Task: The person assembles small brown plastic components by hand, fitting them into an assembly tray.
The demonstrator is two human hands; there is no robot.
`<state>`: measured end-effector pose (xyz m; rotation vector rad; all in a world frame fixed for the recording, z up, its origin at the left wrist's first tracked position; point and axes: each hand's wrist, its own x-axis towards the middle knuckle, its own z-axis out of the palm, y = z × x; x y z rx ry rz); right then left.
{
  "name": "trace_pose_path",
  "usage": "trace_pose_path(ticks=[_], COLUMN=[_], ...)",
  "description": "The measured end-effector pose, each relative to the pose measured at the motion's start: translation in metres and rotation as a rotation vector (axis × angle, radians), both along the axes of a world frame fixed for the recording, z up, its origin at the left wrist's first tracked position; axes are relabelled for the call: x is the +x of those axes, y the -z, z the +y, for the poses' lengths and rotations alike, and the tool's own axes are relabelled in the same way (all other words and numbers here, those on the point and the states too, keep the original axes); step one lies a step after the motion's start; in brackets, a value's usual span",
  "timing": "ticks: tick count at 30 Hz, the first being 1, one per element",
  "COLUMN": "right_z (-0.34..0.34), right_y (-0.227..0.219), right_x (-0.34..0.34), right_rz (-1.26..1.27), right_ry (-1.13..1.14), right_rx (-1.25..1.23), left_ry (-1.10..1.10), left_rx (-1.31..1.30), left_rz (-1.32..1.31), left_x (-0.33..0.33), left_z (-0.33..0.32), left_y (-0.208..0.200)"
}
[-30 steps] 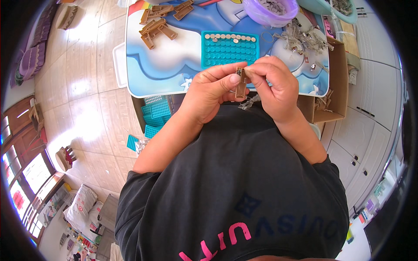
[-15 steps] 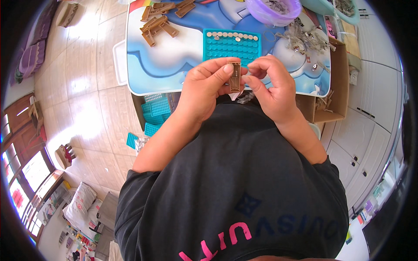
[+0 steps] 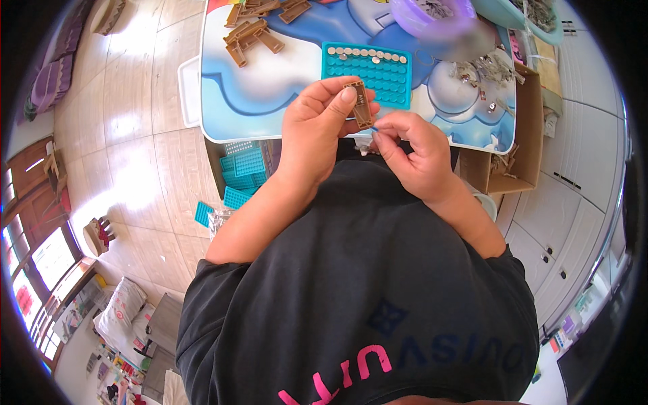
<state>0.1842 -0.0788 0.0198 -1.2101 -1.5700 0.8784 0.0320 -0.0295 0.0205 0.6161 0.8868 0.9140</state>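
Note:
My left hand grips a narrow brown plastic casing between thumb and fingers, its open, hollow side facing up and slightly tilted. Thumb and forefinger of my right hand pinch a tiny blue piece at the casing's lower end. The piece is too small to identify. Just beyond my hands lies a teal tray with rows of round hollows. Silver round discs fill its far row, and a few sit in the row below.
Several brown casings lie at the table's far left. A purple basin, a teal basin and loose metal parts occupy the far right. A blurred shape covers the purple basin's edge. Cardboard box at right; teal trays lower left.
My right hand has come down and slightly toward me, to the casing's lower end, where the blue piece now shows. The casing has tilted. A blurred shape has appeared by the purple basin.

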Motion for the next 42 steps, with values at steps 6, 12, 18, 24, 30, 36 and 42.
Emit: trace_pose_path(ticks=[6, 12, 18, 24, 30, 36, 42], right_z=[0.001, 0.003, 0.004, 0.002, 0.001, 0.003, 0.002], right_y=[-0.004, -0.001, -0.001, 0.001, 0.006, 0.006, 0.009], right_x=[-0.001, 0.000, -0.006, -0.010, -0.010, -0.011, -0.013], right_rz=[-0.049, -0.154, -0.084, -0.021, 0.030, -0.042, 0.018], right_ry=[-0.009, -0.060, -0.034, 0.019, 0.020, -0.007, 0.000], right_rx=[0.002, 0.041, -0.140, -0.124, -0.038, -0.033, -0.053], left_ry=[0.002, 0.020, 0.008, -0.038, -0.064, -0.064, -0.056], left_rx=[-0.008, -0.031, -0.047, -0.055, -0.044, -0.056, -0.069], left_rz=[-0.017, 0.004, 0.029, -0.029, -0.031, -0.041, -0.067], left_x=[-0.001, -0.001, 0.001, 0.002, 0.001, 0.001, 0.001], left_z=[-0.002, -0.002, -0.004, 0.002, 0.003, 0.002, 0.000], left_y=[0.001, -0.001, 0.004, -0.003, -0.001, -0.001, -0.002])
